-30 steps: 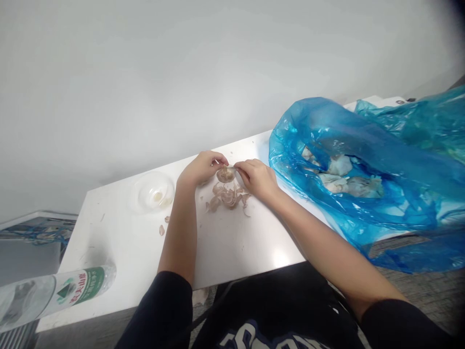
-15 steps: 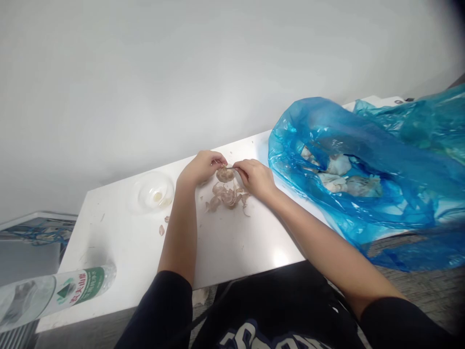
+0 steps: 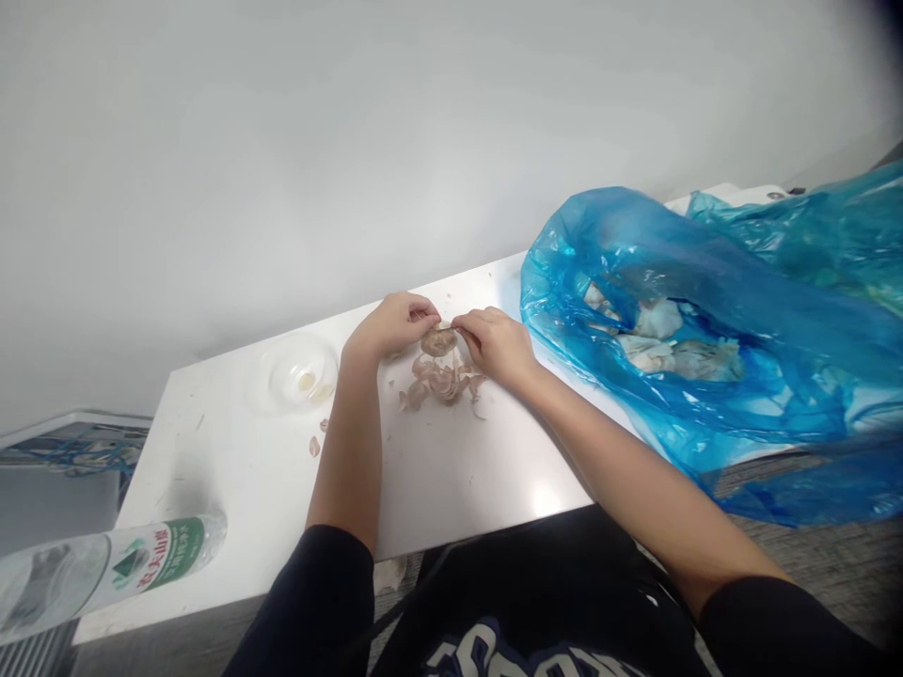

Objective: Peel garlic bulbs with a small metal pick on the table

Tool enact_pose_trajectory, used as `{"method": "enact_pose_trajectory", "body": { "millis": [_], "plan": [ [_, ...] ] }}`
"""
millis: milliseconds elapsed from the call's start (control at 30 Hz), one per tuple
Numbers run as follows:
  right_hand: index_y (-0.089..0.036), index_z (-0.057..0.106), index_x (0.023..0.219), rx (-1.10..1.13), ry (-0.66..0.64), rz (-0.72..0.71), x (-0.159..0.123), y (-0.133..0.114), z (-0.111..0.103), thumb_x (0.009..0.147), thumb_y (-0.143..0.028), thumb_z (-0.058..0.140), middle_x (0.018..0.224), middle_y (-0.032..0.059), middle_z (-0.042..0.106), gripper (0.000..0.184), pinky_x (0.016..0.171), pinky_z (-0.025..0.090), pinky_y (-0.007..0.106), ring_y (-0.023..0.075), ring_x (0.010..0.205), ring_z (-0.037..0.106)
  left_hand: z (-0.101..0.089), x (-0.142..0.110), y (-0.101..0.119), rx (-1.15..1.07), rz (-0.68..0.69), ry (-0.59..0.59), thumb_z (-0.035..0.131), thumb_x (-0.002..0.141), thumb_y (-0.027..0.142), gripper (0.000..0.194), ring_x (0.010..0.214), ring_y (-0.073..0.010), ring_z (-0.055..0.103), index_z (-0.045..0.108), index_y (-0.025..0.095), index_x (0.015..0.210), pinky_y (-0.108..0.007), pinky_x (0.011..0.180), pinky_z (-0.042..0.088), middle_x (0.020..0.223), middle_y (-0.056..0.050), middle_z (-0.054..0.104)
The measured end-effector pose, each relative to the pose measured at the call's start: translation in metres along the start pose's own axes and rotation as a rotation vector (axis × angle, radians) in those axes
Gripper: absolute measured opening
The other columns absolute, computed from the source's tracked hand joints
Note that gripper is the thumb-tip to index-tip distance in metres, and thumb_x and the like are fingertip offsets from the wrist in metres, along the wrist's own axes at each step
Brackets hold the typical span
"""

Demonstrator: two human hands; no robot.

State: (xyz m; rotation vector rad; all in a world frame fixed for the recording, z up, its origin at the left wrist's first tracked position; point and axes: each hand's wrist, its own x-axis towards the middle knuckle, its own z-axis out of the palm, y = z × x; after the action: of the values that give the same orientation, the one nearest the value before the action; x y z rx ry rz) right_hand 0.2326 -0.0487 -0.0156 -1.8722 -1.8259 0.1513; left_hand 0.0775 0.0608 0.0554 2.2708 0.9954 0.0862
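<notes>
Above a heap of papery garlic skins (image 3: 444, 384), a brownish garlic bulb (image 3: 438, 342) is held off the table. My left hand (image 3: 395, 324) is closed, its thumb and fingertips gripping the bulb's upper left side. Close against the bulb's upper right, the fingers of my right hand (image 3: 498, 343) are pinched together. A thin dark sliver shows at their tips, too small to name. Left of my left forearm stands a clear bowl (image 3: 286, 374) with pale pieces in it, and unpeeled cloves (image 3: 314, 446) lie near it.
A large blue plastic bag (image 3: 585, 212) gapes at the right, with pale crumpled scraps inside. A clear water bottle (image 3: 159, 555) lies at the front left of the white table (image 3: 232, 451). A grey wall (image 3: 339, 141) rises behind the table.
The garlic bulb has turned slightly and shifted a little to the right between my fingers. Both hands stay nearly in place; the bowl, bottle and bag are unchanged.
</notes>
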Motion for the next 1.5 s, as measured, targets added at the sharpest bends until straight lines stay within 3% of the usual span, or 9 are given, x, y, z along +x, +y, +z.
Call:
{"method": "enact_pose_trajectory", "body": {
  "millis": [467, 767, 967, 1233, 1500],
  "plan": [
    [-0.024, 0.071, 0.108, -0.073, -0.059, -0.154, -0.002, 0.006, -0.012, 0.098, -0.020, 0.042, 0.103, 0.0029, 0.073, 0.031, 0.063, 0.031, 0.031, 0.0207, 0.092, 0.054, 0.002, 0.001, 0.006, 0.039, 0.015, 0.007, 0.052, 0.082, 0.023, 0.020, 0.074, -0.0156, 0.058, 0.072, 0.018, 0.080, -0.029, 0.073, 0.048, 0.080, -0.004, 0.068],
    [-0.024, 0.072, 0.110, -0.040, -0.198, -0.233, -0.006, 0.009, -0.026, 0.096, -0.018, 0.046, 0.097, 0.0037, 0.072, 0.030, 0.064, 0.031, 0.030, 0.0202, 0.095, 0.055, 0.003, 0.002, 0.004, 0.052, 0.010, 0.023, 0.052, 0.084, 0.025, 0.020, 0.074, -0.0159, 0.057, 0.070, 0.018, 0.081, -0.029, 0.071, 0.046, 0.085, -0.004, 0.069],
    [-0.024, 0.072, 0.107, -0.074, -0.258, -0.222, -0.007, 0.005, -0.029, 0.095, -0.018, 0.048, 0.095, 0.0029, 0.072, 0.027, 0.063, 0.030, 0.030, 0.0200, 0.095, 0.056, 0.004, 0.004, 0.000, 0.051, 0.037, 0.005, 0.061, 0.080, 0.032, 0.015, 0.075, -0.0164, 0.058, 0.069, 0.018, 0.081, -0.029, 0.069, 0.046, 0.084, -0.004, 0.068],
    [-0.023, 0.073, 0.101, -0.151, -0.295, -0.190, -0.006, 0.001, -0.027, 0.094, -0.018, 0.049, 0.098, 0.0046, 0.073, 0.026, 0.060, 0.030, 0.030, 0.0205, 0.096, 0.058, 0.006, 0.007, -0.005, 0.043, -0.016, 0.087, 0.055, 0.080, 0.023, 0.010, 0.070, -0.0149, 0.054, 0.064, 0.019, 0.078, -0.028, 0.063, 0.040, 0.079, -0.003, 0.065],
    [-0.022, 0.072, 0.097, -0.174, -0.272, -0.162, -0.006, 0.004, -0.025, 0.094, -0.019, 0.050, 0.097, 0.0064, 0.072, 0.022, 0.060, 0.030, 0.030, 0.0215, 0.098, 0.057, 0.001, 0.008, -0.014, -0.072, -0.057, 0.168, 0.057, 0.082, 0.026, 0.012, 0.073, -0.0150, 0.058, 0.066, 0.017, 0.081, -0.028, 0.069, 0.044, 0.080, -0.003, 0.068]
  ]
}}
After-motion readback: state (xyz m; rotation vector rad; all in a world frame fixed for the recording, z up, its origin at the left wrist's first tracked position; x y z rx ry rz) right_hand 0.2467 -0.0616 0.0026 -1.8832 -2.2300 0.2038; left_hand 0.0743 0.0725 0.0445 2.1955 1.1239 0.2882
